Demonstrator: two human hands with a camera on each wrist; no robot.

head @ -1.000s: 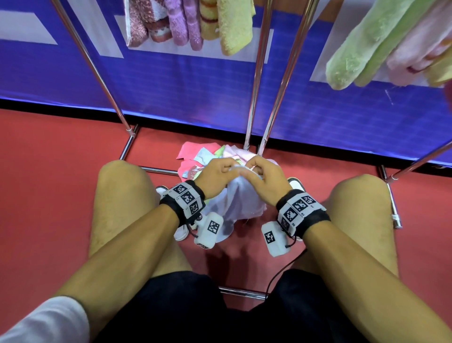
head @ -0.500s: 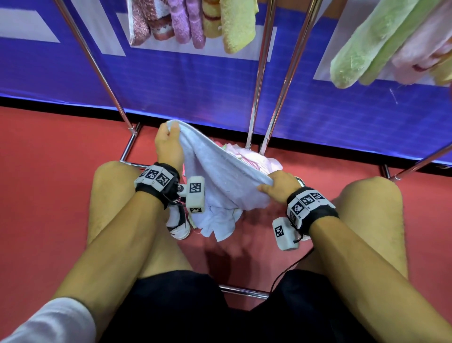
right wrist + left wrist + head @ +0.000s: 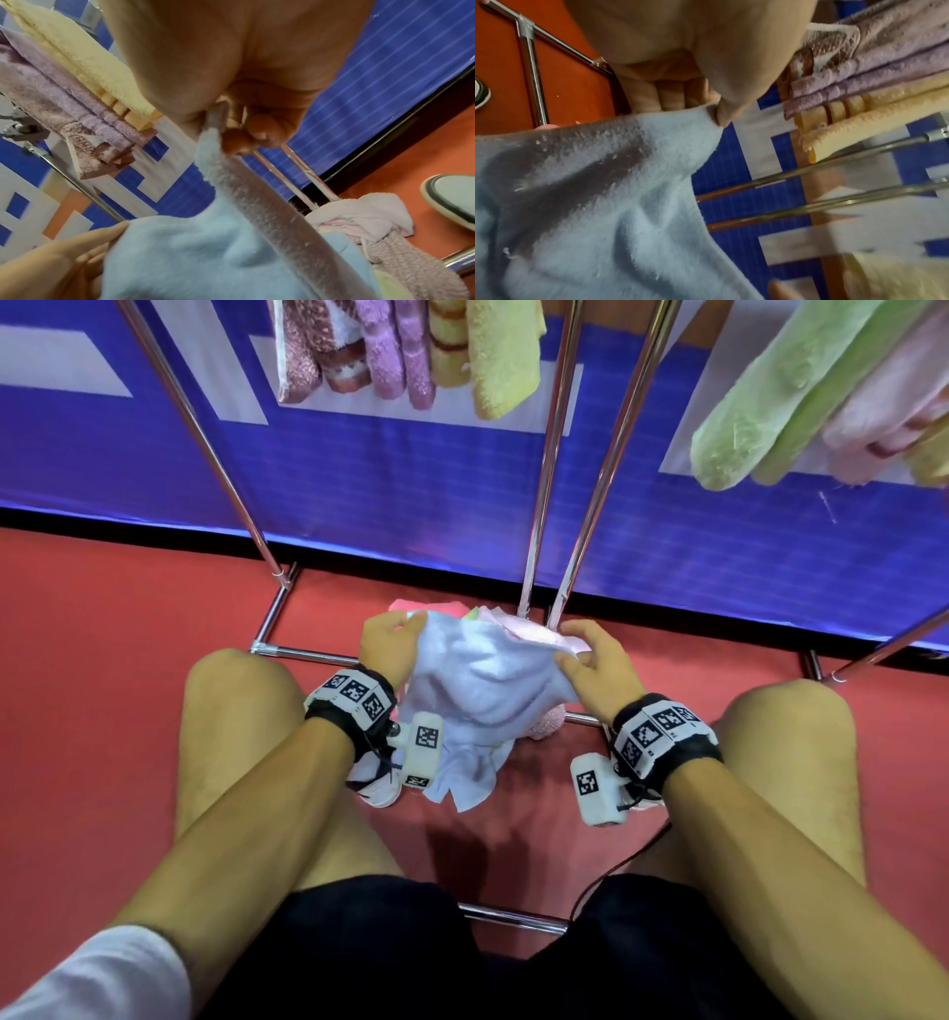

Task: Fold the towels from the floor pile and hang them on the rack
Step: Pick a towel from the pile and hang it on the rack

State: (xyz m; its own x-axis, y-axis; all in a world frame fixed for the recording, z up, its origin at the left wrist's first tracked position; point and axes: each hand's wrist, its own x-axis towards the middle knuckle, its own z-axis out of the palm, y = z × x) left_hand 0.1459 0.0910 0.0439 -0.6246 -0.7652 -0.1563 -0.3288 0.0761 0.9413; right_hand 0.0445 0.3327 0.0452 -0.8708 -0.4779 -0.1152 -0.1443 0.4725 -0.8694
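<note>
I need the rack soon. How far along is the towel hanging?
Done: several folded towels already hang on the rack. In hand: the left hand and right hand each pinch an edge of a light blue towel, still unfolded. Left: a pile of towels remains on the floor.

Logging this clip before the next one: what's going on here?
A person crouches over a pile of towels on the red floor, holding a light blue towel above it. The left hand pinches one corner, the right hand another, the rest sagging, not yet folded. Folded towels already hang on the rack.
</note>
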